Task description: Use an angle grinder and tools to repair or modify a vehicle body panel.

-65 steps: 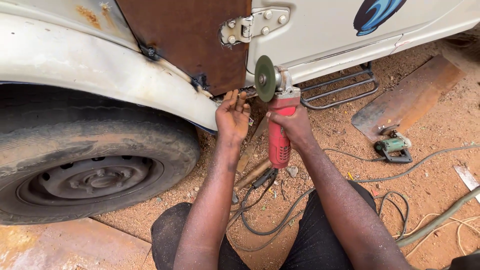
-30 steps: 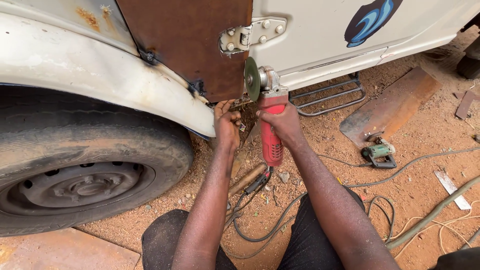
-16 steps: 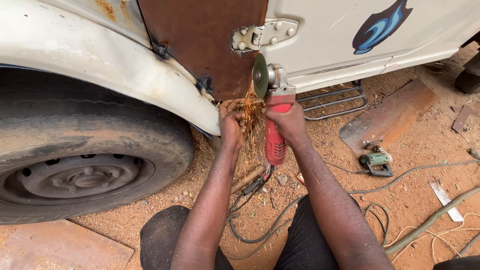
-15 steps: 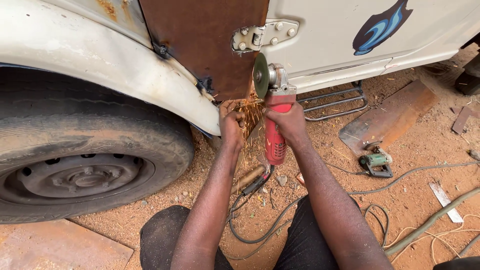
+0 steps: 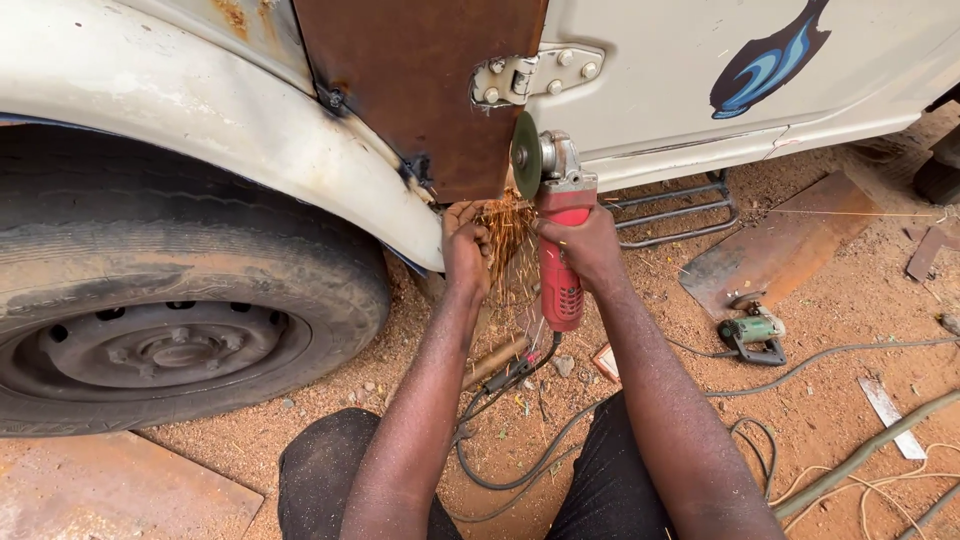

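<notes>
Gripping the red grinder (image 5: 558,262), your right hand (image 5: 585,240) is clamped on its body, disc at the rusty panel (image 5: 420,85) edge. Your left hand (image 5: 467,248) is curled shut beside the sparks (image 5: 508,225), under the panel.

The ground (image 5: 830,400) is reddish sandy dirt strewn with small stones. On it lie a rusty metal plate (image 5: 780,245), a green power tool (image 5: 752,335) just beside that plate, dark cables (image 5: 520,455) — looped and tangled — and a wooden handle (image 5: 495,360). A tyre (image 5: 180,320) stands on the dirt.
</notes>
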